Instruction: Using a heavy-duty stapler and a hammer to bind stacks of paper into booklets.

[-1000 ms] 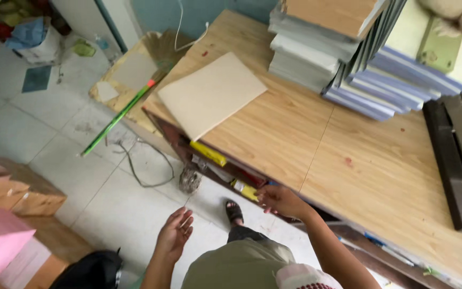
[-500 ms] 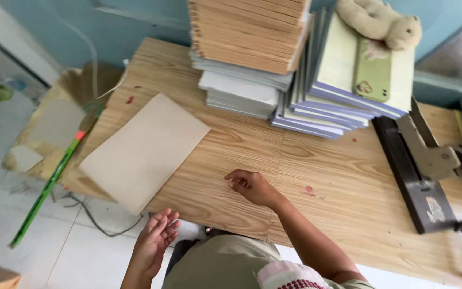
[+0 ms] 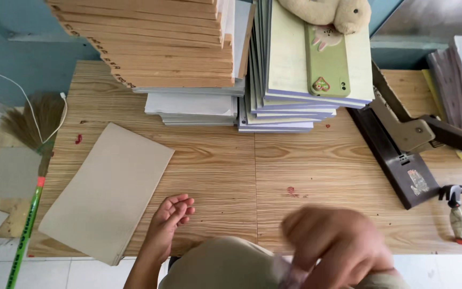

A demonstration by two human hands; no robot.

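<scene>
My left hand rests palm up at the near edge of the wooden table. Its fingers are loosely curled and hold nothing. It lies just right of a flat stack of grey cardboard sheets. My right hand is raised close to the camera over the table's near edge. It is heavily blurred, so I cannot make out whether it holds anything. My torso in an olive shirt fills the bottom of the view.
At the back of the table stand tall stacks of brown boards and notebooks. A phone in a green case and a plush toy lie on the notebooks. To the right are a dark lever stapler and a small red-footed tool. A broom lies on the floor at left.
The view has shifted closer over the table. My left hand rose onto the table edge beside the cardboard. My right hand left the tabletop and came toward the camera.
</scene>
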